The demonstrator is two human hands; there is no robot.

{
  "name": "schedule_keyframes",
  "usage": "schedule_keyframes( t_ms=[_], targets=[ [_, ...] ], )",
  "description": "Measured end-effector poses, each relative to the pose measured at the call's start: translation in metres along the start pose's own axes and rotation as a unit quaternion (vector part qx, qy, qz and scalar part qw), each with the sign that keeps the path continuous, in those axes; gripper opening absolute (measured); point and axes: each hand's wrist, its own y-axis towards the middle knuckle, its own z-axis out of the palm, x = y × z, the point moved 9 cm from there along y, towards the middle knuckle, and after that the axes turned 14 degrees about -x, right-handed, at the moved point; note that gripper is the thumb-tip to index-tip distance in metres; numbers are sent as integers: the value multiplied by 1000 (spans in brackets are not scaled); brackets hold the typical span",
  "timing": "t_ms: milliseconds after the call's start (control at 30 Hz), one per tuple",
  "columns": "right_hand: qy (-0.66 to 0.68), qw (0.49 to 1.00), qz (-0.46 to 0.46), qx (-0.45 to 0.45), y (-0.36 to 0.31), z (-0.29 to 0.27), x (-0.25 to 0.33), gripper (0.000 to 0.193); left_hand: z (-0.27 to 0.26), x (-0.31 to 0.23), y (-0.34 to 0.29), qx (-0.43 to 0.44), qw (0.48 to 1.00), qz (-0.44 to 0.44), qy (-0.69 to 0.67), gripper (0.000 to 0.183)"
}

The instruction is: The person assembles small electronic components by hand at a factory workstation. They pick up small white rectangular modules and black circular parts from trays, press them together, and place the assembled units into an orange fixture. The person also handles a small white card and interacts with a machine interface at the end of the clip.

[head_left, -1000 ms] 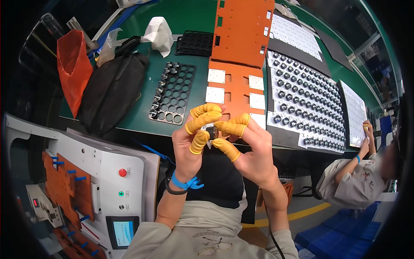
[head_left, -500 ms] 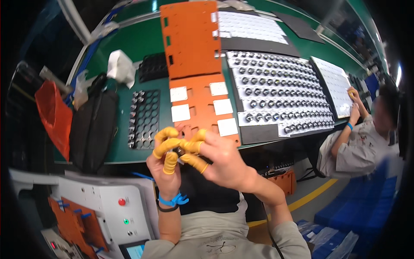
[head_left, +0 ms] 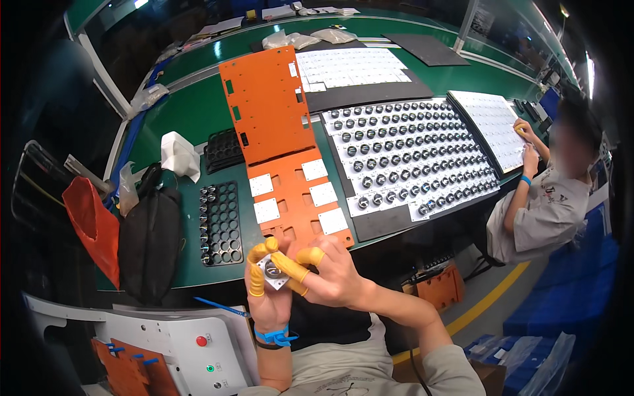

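Note:
My left hand (head_left: 269, 305), in yellow finger cots and a blue wristband, grips a small white square board with a black round lens-like part (head_left: 272, 269) on it. My right hand (head_left: 333, 278), also in yellow finger cots, closes on the same piece from the right, its fingertips over the board's edge. Just beyond the hands is an orange hinged fixture (head_left: 297, 168), its far leaf raised. White square plates (head_left: 323, 194) lie in two columns on its near leaf. Left of it stands a black tray (head_left: 228, 218) of round holes, with black round parts along its left side.
Rows of black lens-like parts on white boards (head_left: 403, 155) cover a dark mat to the right. At far right another person (head_left: 535, 204) handles a white sheet (head_left: 485, 122). A black bag (head_left: 150, 244) and red pouch (head_left: 96, 221) sit left. A grey machine (head_left: 178, 343) stands lower left.
The held piece has turned, so its white square face and round part now show. Both hands sit lower in the picture, and the whole view has shifted.

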Motion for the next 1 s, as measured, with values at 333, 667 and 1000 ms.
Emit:
schedule_keyframes(
  t_ms=[333,667,1000],
  targets=[
    [-35,999,-14,-39,-8,-25,-18,40,34,-5,-10,95,951,122,268,73],
    [62,989,52,122,-15,-10,-30,34,47,-35,-12,112,760,306,562,35],
    [60,962,225,139,-23,-40,-60,40,3,-62,19,-133,753,263,588,23]
  ],
)
